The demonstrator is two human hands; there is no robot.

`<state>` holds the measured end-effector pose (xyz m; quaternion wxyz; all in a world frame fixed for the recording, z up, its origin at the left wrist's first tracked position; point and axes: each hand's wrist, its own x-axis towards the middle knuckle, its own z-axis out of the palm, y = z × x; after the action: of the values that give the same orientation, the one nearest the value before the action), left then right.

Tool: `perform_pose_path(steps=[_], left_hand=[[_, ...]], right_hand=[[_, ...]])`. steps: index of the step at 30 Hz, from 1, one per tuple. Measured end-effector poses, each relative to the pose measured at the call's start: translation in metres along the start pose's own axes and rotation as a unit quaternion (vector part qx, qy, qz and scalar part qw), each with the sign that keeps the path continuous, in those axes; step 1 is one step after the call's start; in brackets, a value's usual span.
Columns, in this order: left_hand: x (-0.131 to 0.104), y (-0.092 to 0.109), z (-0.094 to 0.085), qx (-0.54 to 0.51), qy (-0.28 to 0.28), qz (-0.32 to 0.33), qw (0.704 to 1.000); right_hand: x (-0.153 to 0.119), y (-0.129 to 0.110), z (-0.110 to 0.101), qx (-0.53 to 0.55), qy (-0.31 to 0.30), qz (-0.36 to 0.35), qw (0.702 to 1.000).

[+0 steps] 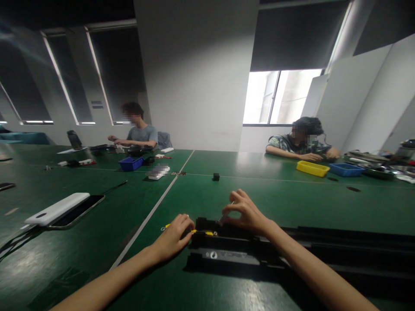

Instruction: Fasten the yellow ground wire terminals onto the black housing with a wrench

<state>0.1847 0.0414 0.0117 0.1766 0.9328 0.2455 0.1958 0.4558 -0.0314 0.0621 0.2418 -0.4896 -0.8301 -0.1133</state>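
Note:
My left hand (175, 235) is closed on a short yellow wire (207, 233) with metal ring ends. One ring pokes out left of the fingers; the other lies over the near end of a long black channel-shaped part (223, 246). Above that same part, my right hand (244, 211) has thumb and forefinger pinched together. A small pale or clear object (222, 218) shows at its fingertips, too small to name. The black part lies on the green table, with a light label strip and a round mark on its near side.
More long black parts (343, 242) extend right. A small black block (216, 176) stands ahead. A white power bank (61, 208) and a phone (81, 211) lie left. Blue (131, 163) and yellow (313, 169) bins stand farther off, near two seated people.

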Motion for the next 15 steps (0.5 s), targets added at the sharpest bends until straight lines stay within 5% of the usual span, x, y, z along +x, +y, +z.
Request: perform_pose_path(steps=[8, 15], left_hand=[[0.000, 0.001, 0.000, 0.000, -0.001, -0.008, 1.000], [0.001, 0.000, 0.002, 0.011, 0.009, -0.003, 1.000]], right_hand=[[0.009, -0.015, -0.008, -0.096, -0.045, -0.092, 0.990], [0.021, -0.033, -0.010, -0.128, -0.084, -0.100, 0.983]])
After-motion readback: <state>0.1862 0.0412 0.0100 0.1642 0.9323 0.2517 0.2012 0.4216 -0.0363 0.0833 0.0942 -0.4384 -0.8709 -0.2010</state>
